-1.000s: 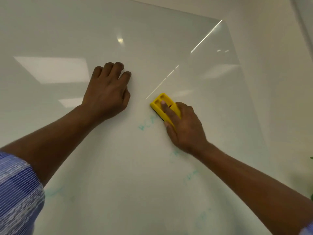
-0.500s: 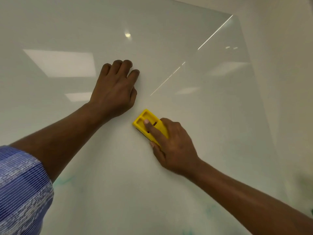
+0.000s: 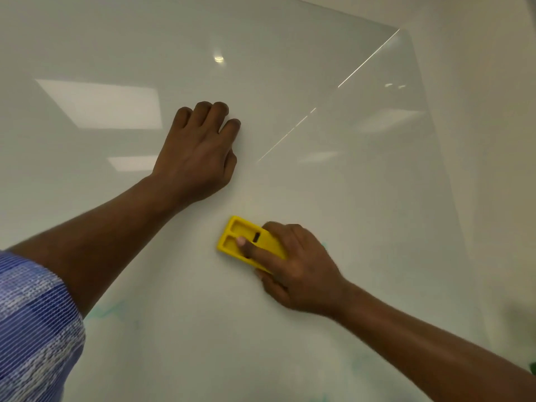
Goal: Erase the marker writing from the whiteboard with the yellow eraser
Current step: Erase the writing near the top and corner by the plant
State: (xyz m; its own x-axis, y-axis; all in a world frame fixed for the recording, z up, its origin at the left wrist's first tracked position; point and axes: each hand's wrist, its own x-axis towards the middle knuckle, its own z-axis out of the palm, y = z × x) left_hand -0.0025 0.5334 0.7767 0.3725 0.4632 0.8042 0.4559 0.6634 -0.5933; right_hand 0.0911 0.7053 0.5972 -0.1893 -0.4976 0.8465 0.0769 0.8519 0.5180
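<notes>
Two bare hands are resting on the whiteboard [image 3: 290,68], which is filling nearly the whole head view. The right hand [image 3: 298,271] is pressing the yellow eraser [image 3: 246,242] flat against the board a little below the middle of the picture, its grip closed around the eraser: the index finger is lying along the eraser's back, the thumb is sitting on the lower edge and the other fingers are wrapping the upper edge. The eraser's free end is pointing up and to the left, showing two moulded recesses and a small dark slot.

The left hand [image 3: 200,152] is lying palm-down on the board above and to the left of the eraser, apart from it, its fingers curled loosely and holding nothing. A blue striped sleeve [image 3: 32,329] is covering the upper left arm at the lower left corner.

Faint green marker smears [image 3: 108,310] are showing on the board just beside the sleeve, and more pale traces are showing near the bottom edge. Ceiling lights are reflecting on the glossy surface.
</notes>
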